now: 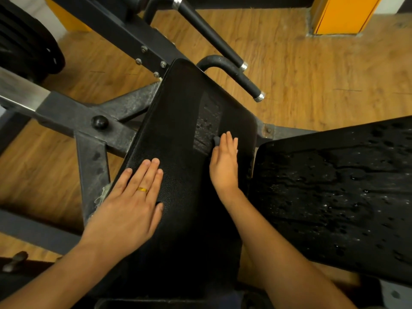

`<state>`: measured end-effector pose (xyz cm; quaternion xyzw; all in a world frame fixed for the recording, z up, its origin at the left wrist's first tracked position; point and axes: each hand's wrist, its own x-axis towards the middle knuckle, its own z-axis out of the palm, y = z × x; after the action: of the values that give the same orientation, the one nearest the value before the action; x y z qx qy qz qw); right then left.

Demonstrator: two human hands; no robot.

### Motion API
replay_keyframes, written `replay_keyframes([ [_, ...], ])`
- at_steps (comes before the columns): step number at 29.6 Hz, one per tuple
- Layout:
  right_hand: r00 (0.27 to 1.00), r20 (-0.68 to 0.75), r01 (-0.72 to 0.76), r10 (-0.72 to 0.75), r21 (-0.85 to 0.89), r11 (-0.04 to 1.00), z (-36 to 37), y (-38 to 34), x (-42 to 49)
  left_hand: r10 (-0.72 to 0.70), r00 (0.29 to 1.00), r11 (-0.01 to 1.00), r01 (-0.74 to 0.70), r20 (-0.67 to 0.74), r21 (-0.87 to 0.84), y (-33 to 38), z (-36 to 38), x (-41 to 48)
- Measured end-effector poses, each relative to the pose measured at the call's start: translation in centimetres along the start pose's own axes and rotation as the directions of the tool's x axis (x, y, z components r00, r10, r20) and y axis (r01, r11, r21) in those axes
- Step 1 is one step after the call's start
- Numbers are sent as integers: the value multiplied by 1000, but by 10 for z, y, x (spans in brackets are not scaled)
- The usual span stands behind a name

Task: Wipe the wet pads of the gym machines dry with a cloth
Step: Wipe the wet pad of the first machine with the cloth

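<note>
black pad point(185, 112), left hand point(133, 201) flat on it, right hand point(224, 166) pressing dark cloth point(216, 140), droplets point(354, 206) on neighbouring pad point(312, 175)

Left hand point(131, 197) flat on pad point(185, 103); right hand point(224, 163) presses cloth point(216, 140).

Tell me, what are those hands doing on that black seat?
A person is wiping a gym machine. The left hand rests flat on the long black pad. The right hand lies flat too, with what looks like a dark cloth peeking out by its fingertips, next to a patch of droplets. The pad on the right is covered in water drops.
</note>
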<state>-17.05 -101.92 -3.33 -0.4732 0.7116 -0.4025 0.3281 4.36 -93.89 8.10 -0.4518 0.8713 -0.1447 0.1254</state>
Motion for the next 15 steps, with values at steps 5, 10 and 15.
replay_keyframes([
  [5,997,73,30,-29,-5,1000,-1,15,-69,3,1000,1000,-3,6,0,-1,-2,1],
  [10,977,192,111,-89,-105,988,-13,27,-62,13,1000,1000,-13,22,25,-7,-6,14],
  [15,990,98,112,-104,-73,991,-2,29,-66,-9,998,1000,8,67,8,-34,-12,50],
])
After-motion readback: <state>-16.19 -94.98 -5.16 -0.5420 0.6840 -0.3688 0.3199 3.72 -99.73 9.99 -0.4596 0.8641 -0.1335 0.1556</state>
